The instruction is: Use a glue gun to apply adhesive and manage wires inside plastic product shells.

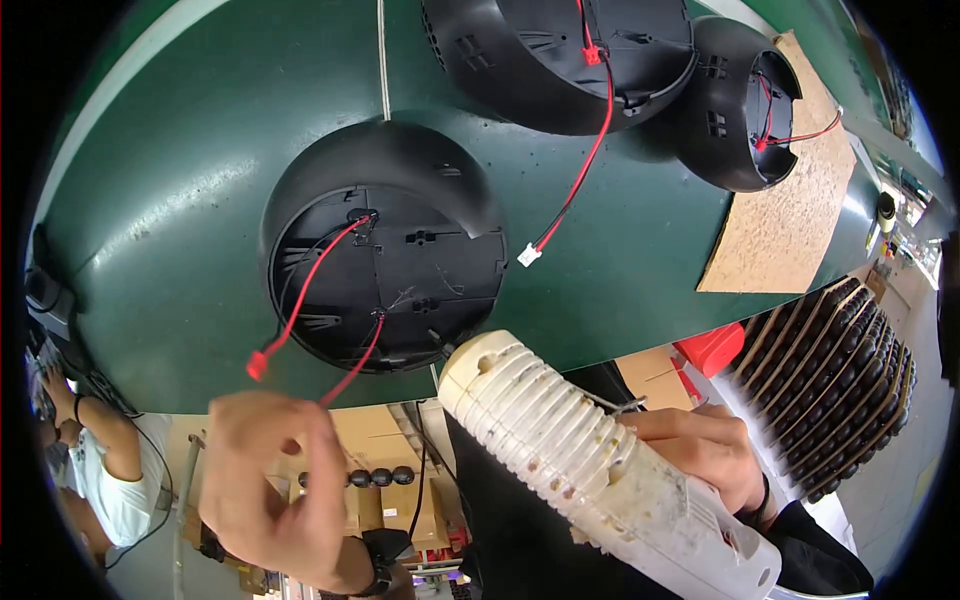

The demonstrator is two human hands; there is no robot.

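Note:
A round black plastic housing (395, 155) lies open side up on the green table, two red-and-black wire leads rising from its inside. One lead ends in a red connector (257, 366) hanging over the rim. The other, a red wire (352, 375), runs to my left hand (275, 480), whose curled, slightly blurred fingers pinch it. My right hand (700, 445) is wrapped round a worn, off-white hot glue gun (545, 425). Its nozzle points at the housing's near right rim, close to the lower inside wire hole. Whether the tip touches is unclear.
Two more black housings with wires, a large one (540, 105) and another (720, 110), stand at the back right. A brown board (780, 220) lies beside them. Racked black round parts (840, 385) and a red container (712, 348) are off the right edge. Another person (110, 470) sits left.

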